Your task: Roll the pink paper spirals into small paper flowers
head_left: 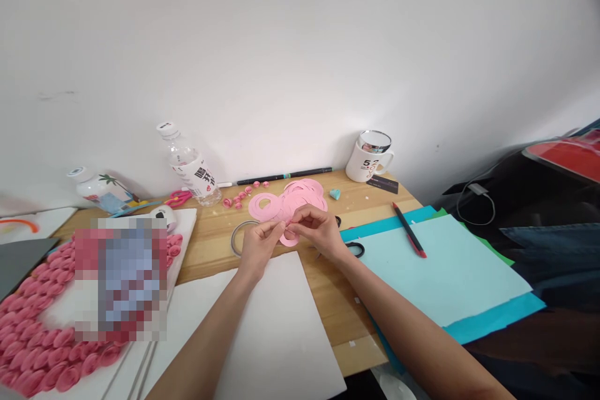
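Note:
Close together over the wooden table, my left hand [259, 249] and my right hand [321, 232] pinch a small piece of pink paper between their fingertips. A curved pink paper strip [289, 242] shows just below the fingers; whether it joins the held piece I cannot tell. Right behind the hands lies a pile of pink paper spirals [304, 190]. Several small rolled pink paper roses [238, 197] sit to its left. A roll of tape [237, 239] rests beside my left hand, and black-handled scissors [357, 250] lie partly hidden near my right hand.
White paper [281, 325] lies under my forearms, light blue sheets [435, 269] with a pen [410, 231] at right. A bottle [192, 169] and mug [368, 159] stand by the wall. At left is a board of pink roses [56, 356], partly blurred out.

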`<state>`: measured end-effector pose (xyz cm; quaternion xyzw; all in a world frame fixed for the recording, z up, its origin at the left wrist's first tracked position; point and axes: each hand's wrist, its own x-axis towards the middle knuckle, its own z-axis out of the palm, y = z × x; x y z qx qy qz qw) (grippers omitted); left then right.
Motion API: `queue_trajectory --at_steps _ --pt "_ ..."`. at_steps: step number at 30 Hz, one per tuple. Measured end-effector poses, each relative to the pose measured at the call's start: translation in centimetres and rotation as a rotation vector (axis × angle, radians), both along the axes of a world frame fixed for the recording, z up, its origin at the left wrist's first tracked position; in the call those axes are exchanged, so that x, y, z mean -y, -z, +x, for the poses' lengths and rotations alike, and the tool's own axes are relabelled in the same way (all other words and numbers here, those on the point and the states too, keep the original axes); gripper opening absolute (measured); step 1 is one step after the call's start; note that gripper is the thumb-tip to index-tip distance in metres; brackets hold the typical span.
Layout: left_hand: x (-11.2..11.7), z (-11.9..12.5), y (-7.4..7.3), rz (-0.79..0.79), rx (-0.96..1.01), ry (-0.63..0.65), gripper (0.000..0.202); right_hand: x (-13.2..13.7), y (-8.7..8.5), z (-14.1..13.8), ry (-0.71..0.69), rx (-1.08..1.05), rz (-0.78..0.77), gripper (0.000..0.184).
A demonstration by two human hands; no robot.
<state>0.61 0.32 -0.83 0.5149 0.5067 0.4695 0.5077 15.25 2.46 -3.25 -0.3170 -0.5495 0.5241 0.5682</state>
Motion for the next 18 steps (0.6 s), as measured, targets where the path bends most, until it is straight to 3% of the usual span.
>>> queue_trajectory --at_steps 7,18 --pt "-0.05 -0.05 -0.56 0.000 0.017 -0.051 0.024 -0.09 0.15 -0.01 -0.016 0.037 0.039 0.011" --pt "0.01 -0.07 -0.65 0.001 -0.063 0.003 0.021 0.17 0.37 -0.25 0.013 0.042 -0.079 0.014"
